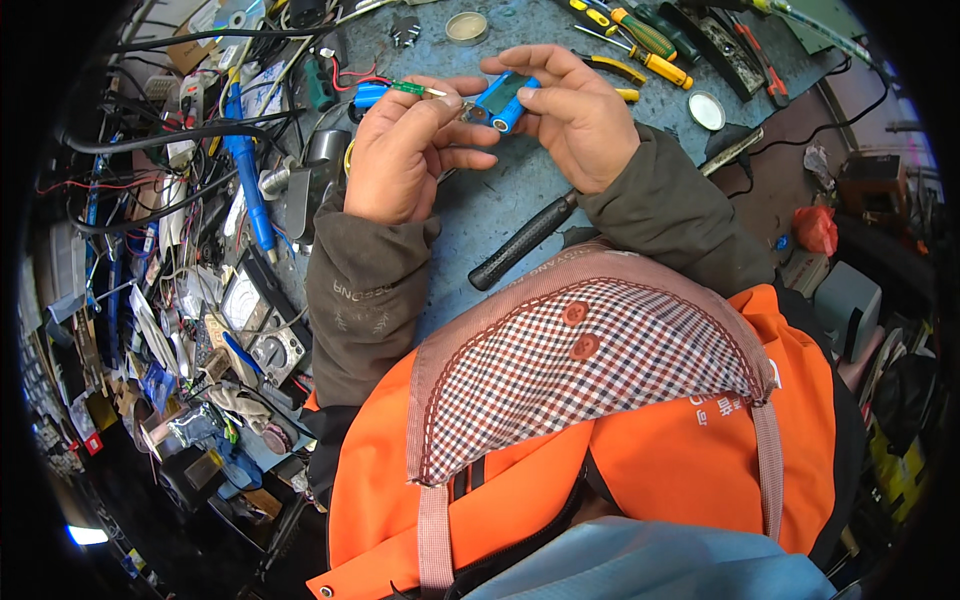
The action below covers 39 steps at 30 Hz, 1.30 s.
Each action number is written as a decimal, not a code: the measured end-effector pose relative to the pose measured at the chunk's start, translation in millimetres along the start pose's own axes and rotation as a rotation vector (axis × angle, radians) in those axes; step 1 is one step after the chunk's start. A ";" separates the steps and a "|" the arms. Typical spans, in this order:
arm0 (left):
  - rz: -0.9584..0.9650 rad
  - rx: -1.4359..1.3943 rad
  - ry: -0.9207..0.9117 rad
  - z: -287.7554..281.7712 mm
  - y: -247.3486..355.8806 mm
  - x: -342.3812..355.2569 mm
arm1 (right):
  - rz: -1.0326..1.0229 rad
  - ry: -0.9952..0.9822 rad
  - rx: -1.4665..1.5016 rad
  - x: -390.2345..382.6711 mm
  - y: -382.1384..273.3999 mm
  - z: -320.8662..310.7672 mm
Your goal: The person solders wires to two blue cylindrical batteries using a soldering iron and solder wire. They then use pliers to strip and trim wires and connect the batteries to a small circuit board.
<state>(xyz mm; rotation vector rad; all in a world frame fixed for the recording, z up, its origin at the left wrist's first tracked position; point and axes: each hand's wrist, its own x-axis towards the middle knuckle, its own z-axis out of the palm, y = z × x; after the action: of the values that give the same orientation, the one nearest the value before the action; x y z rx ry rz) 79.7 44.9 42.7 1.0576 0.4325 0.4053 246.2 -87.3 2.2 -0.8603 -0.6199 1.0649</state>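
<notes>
Above the workbench, my right hand (585, 115) is closed on a blue battery pack (506, 116) of cylindrical cells, gripped between thumb and fingers. My left hand (400, 150) faces it from the left, its thumb and forefinger pinched at the pack's near end. A slim green piece (408, 88) with a pale tip lies across that forefinger, and red wires (360, 78) run beside it. What exactly the left fingertips pinch is too small to make out. Another blue cylindrical cell (370, 95) shows behind the left hand.
A black-handled hammer (520, 243) lies below the right hand. Screwdrivers (665, 70) and yellow-handled pliers (615, 68) are at the far right, near a round tin lid (706, 110). A round tin (466, 28) stands at the back. Cables, a blue tool (248, 170) and clutter crowd the left.
</notes>
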 end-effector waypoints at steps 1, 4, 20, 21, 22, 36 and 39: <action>-0.001 0.001 0.004 -0.6 -0.6 -0.6 | 0.004 0.001 0.006 0.2 1.0 -0.1; -0.005 0.003 0.008 -1.6 -1.1 -0.1 | 0.018 0.003 0.022 1.1 3.2 -1.1; 0.043 0.008 0.042 -9.8 -3.7 3.2 | 0.051 -0.019 0.116 3.9 10.9 -6.1; 0.051 0.014 0.051 -9.5 -3.4 3.5 | 0.047 -0.026 0.106 4.1 12.1 -6.8; 0.050 0.006 0.047 -10.7 -3.5 4.2 | 0.047 -0.028 0.104 4.3 11.3 -6.5; 0.035 -0.065 0.095 -11.9 -4.8 3.7 | -0.033 -0.019 -0.129 3.1 12.0 -2.5; 0.043 -0.050 0.107 -11.0 -6.1 3.8 | 0.015 0.004 -0.160 -0.6 6.5 5.2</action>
<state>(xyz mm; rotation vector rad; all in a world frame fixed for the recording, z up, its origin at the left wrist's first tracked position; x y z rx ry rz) 77.8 52.4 32.0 1.0005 0.4932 0.5107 238.7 -84.8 -0.6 -1.0069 -0.7032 1.0364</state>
